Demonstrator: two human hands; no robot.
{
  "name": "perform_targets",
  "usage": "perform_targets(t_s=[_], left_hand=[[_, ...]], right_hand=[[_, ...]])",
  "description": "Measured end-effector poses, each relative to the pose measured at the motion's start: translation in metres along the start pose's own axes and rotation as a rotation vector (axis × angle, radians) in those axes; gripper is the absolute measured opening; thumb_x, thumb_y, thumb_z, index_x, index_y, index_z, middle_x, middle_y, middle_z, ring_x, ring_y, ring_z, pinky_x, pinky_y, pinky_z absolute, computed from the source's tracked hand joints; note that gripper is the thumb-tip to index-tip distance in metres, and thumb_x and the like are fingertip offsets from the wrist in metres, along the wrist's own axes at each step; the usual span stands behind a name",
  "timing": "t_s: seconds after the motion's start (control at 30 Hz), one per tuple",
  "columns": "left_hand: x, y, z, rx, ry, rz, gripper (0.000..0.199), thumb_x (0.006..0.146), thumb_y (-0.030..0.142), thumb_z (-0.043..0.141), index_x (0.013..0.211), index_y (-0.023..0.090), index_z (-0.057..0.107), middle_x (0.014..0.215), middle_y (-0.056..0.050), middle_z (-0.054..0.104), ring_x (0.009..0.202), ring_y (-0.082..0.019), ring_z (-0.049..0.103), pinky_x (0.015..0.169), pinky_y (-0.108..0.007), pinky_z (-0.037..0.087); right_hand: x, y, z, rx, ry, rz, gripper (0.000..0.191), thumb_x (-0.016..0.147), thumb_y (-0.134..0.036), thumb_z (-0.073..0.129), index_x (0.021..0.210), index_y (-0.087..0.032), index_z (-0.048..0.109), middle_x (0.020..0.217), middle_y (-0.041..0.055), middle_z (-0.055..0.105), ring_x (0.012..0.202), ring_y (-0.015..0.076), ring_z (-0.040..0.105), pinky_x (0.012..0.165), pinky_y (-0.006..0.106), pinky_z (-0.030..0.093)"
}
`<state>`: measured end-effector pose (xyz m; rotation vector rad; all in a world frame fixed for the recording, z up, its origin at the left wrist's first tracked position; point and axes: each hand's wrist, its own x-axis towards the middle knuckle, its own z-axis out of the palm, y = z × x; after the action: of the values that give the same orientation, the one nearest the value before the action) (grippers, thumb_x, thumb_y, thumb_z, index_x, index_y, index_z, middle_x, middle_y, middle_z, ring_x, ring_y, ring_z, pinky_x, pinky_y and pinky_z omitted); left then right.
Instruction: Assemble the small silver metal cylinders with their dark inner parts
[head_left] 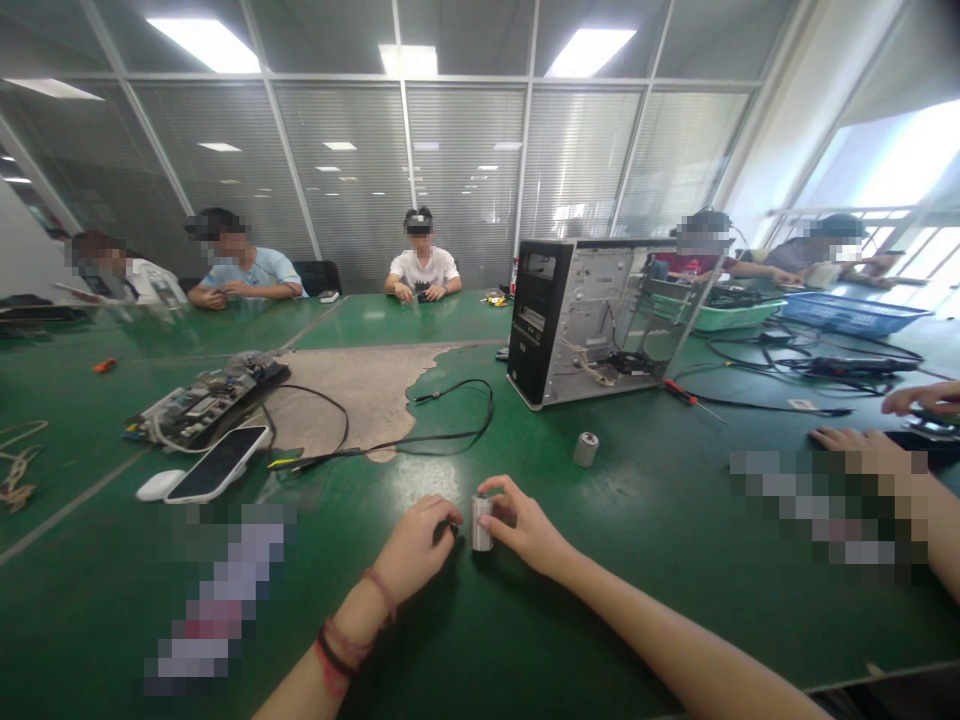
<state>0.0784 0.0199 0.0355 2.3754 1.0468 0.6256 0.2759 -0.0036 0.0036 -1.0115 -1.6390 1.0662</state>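
Observation:
My right hand (517, 520) has its thumb and fingers closed round a small silver metal cylinder (482, 532), which stands upright on the green table. Just left of it, my left hand (424, 538) is curled with a small black piece (445, 531) between its fingers; its kind is not clear. The black piece is close beside the cylinder, and I cannot tell whether they touch. A second silver cylinder (586, 449) stands farther off to the right, apart from both hands.
An open computer case (536, 330) stands beyond, with a red-handled screwdriver (682, 393) at its side. A circuit board (206, 400), a white phone (217, 465) and black cables (450, 435) lie left. Another person's hands (870, 450) work at right. Baskets (855, 312) sit farther back.

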Motion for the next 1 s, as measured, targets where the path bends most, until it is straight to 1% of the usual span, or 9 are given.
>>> perform_targets(t_s=[0.17,0.27,0.4,0.5,0.63,0.73,0.83,0.9,1.0], left_hand=[[0.0,0.002,0.001,-0.078,0.004,-0.017,0.02,0.077,0.009,0.043,0.086,0.018,0.059,0.089,-0.005,0.061,0.088,-0.018,0.056,0.082,-0.03,0.042],[0.0,0.001,0.003,-0.174,-0.002,-0.056,0.023,0.079,0.012,0.043,0.096,0.018,0.057,0.088,-0.004,0.063,0.084,-0.017,0.058,0.079,-0.028,0.043],[0.001,-0.001,0.007,-0.309,-0.013,-0.102,0.03,0.082,0.014,0.041,0.109,0.019,0.051,0.085,-0.002,0.064,0.079,-0.015,0.06,0.076,-0.026,0.045],[0.001,-0.002,0.008,-0.327,-0.014,-0.098,0.035,0.079,0.011,0.042,0.112,0.019,0.049,0.085,-0.002,0.064,0.08,-0.014,0.06,0.076,-0.026,0.045],[0.0,0.002,0.007,-0.336,-0.029,-0.055,0.041,0.076,0.009,0.046,0.116,0.018,0.047,0.088,-0.003,0.064,0.082,-0.015,0.06,0.078,-0.027,0.045],[-0.001,0.004,0.006,-0.33,-0.029,-0.027,0.047,0.075,0.009,0.048,0.121,0.017,0.044,0.092,-0.004,0.063,0.086,-0.015,0.059,0.083,-0.028,0.045],[-0.002,0.006,0.006,-0.317,-0.037,-0.003,0.054,0.073,0.008,0.05,0.125,0.018,0.041,0.098,-0.004,0.062,0.09,-0.015,0.058,0.087,-0.029,0.044],[-0.003,0.008,0.005,-0.307,-0.042,0.007,0.056,0.072,0.007,0.05,0.125,0.019,0.042,0.102,-0.004,0.061,0.091,-0.016,0.057,0.087,-0.03,0.044],[-0.003,0.01,0.005,-0.298,-0.043,0.007,0.055,0.071,0.007,0.05,0.125,0.02,0.043,0.102,-0.004,0.061,0.091,-0.016,0.057,0.087,-0.031,0.044]], right_hand=[[0.004,0.004,0.005,0.325,0.005,0.11,0.034,0.078,-0.036,0.061,0.103,-0.021,0.042,0.069,-0.0037,0.057,0.057,0.0111,0.057,0.055,0.024,0.046],[0.006,0.007,0.008,0.432,-0.004,0.16,0.038,0.076,-0.038,0.064,0.101,-0.02,0.041,0.065,-0.004,0.059,0.056,0.0116,0.059,0.055,0.025,0.048],[0.006,0.007,0.009,0.518,0.012,0.278,0.041,0.073,-0.039,0.067,0.1,-0.019,0.043,0.064,-0.0032,0.063,0.054,0.0114,0.061,0.054,0.024,0.049],[0.004,0.004,0.011,0.632,0.034,0.35,0.04,0.072,-0.037,0.068,0.099,-0.02,0.045,0.067,-0.0031,0.063,0.056,0.0115,0.062,0.057,0.026,0.05],[0.0,0.001,0.011,0.804,0.023,0.421,0.037,0.075,-0.036,0.067,0.099,-0.02,0.045,0.069,-0.001,0.065,0.064,0.0141,0.066,0.063,0.028,0.05],[-0.001,0.001,0.01,0.883,0.034,0.46,0.033,0.076,-0.034,0.065,0.099,-0.02,0.045,0.07,0.0,0.066,0.071,0.0152,0.067,0.068,0.029,0.05],[0.0,0.001,0.008,0.927,0.054,0.474,0.031,0.076,-0.033,0.065,0.098,-0.019,0.047,0.072,0.0003,0.067,0.074,0.0155,0.067,0.07,0.028,0.049],[0.0,0.0,0.007,0.94,0.058,0.479,0.029,0.077,-0.032,0.065,0.097,-0.019,0.048,0.072,0.0006,0.067,0.075,0.0156,0.068,0.07,0.027,0.049],[-0.001,-0.001,0.007,0.957,0.043,0.483,0.026,0.08,-0.031,0.062,0.099,-0.018,0.049,0.074,0.0016,0.068,0.077,0.0156,0.068,0.07,0.027,0.05]])
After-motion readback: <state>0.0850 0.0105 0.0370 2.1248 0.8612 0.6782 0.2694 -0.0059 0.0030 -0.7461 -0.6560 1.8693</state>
